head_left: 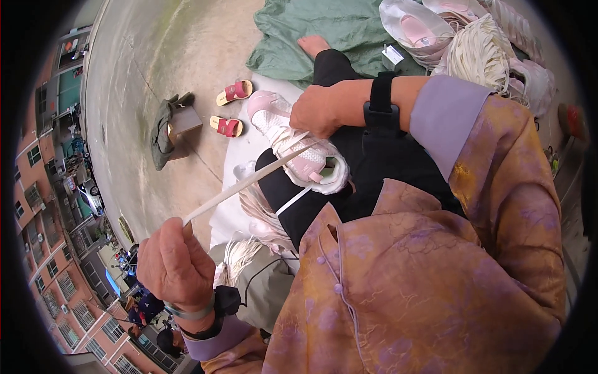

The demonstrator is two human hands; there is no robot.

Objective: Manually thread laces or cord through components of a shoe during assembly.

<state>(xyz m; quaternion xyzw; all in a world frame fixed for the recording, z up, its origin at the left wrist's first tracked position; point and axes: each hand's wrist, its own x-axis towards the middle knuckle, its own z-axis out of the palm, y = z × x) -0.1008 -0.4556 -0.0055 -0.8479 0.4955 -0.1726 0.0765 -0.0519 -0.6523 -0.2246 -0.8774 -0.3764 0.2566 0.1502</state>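
Note:
A white and pink sneaker (307, 166) rests on my lap over the black trousers, its toe pointing up and away. My left hand (175, 260) is closed, pinching a flat whitish shoelace (248, 181). That lace runs taut from the fingers to the sneaker's eyelets. My right hand (317, 112) is curled against the sneaker's right side near the lacing; its fingertips are partly hidden. Another white lace end (294, 200) hangs from beside the sneaker's opening.
More pink and white shoes and a bundle of laces (481, 55) lie at the upper right, beside a green cloth (283, 37). Red sandals (234, 93) and a box (184, 120) with dark cloth stand on the concrete. More laces (240, 255) lie below my lap.

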